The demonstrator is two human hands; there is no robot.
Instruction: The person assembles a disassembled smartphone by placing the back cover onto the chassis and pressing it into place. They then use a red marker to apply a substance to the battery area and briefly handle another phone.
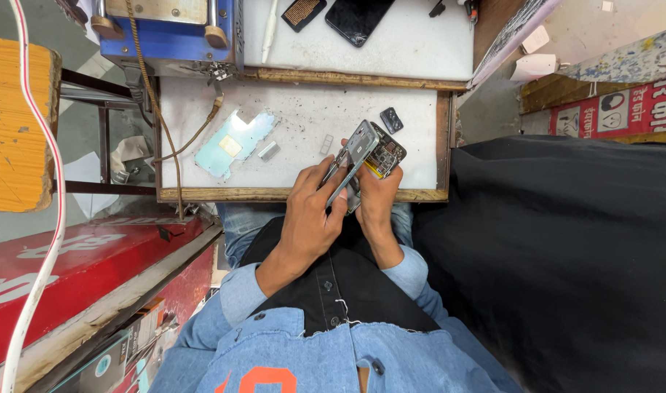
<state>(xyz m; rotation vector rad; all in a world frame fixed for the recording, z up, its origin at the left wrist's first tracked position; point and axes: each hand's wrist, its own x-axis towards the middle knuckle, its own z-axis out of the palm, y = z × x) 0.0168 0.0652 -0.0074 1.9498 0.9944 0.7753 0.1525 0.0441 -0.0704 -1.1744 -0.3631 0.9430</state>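
Observation:
An opened phone body (368,151) with its circuit boards exposed is held tilted over the front edge of a white worktop (304,120). My left hand (310,218) grips its left side, with a thin metal tool (333,169) between the fingers. My right hand (377,204) supports the phone from below. A pale blue phone back cover (233,143) lies on the worktop to the left. A small dark camera part (392,119) lies just beyond the phone.
A blue machine (169,33) stands at the back left with a brown cable (174,142) running down. A dark phone (358,18) lies on the upper white shelf. Black cloth (566,255) fills the right. A red board (78,269) sits at the left.

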